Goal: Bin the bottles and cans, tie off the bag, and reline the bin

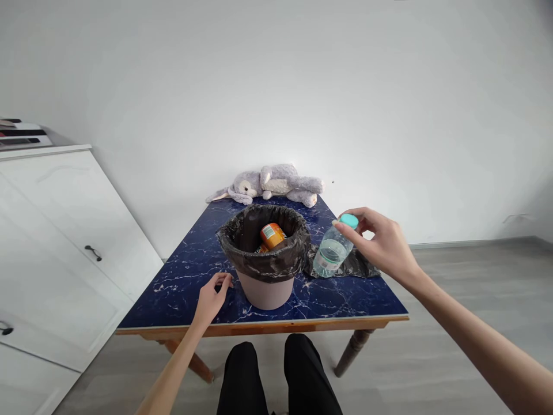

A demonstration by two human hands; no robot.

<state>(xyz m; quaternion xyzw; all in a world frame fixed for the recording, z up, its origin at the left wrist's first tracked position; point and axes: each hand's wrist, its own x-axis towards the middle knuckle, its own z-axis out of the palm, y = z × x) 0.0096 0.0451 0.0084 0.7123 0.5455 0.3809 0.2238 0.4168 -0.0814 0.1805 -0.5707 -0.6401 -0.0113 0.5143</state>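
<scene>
My right hand [378, 233] grips a clear plastic bottle [333, 249] near its turquoise cap, thumb in front. The bottle is tilted, with its base toward the lower left, and has some clear liquid inside. Left of it stands a trash can [266, 291] lined with a black trash bag [261, 266] folded over the rim. An orange can [272, 235] lies in the bag, with another orange item partly hidden beneath it. Beside the trash can, my left hand [215, 295] is low at the tabletop, its fingers loosely bent and holding nothing.
A blue marble-patterned table [173, 294] with a wooden edge carries everything. A crumpled black plastic bag [356, 265] lies behind the bottle. At the table's far end, a plush rabbit [272, 183] lies against the wall. A white cabinet [64, 242] stands at left.
</scene>
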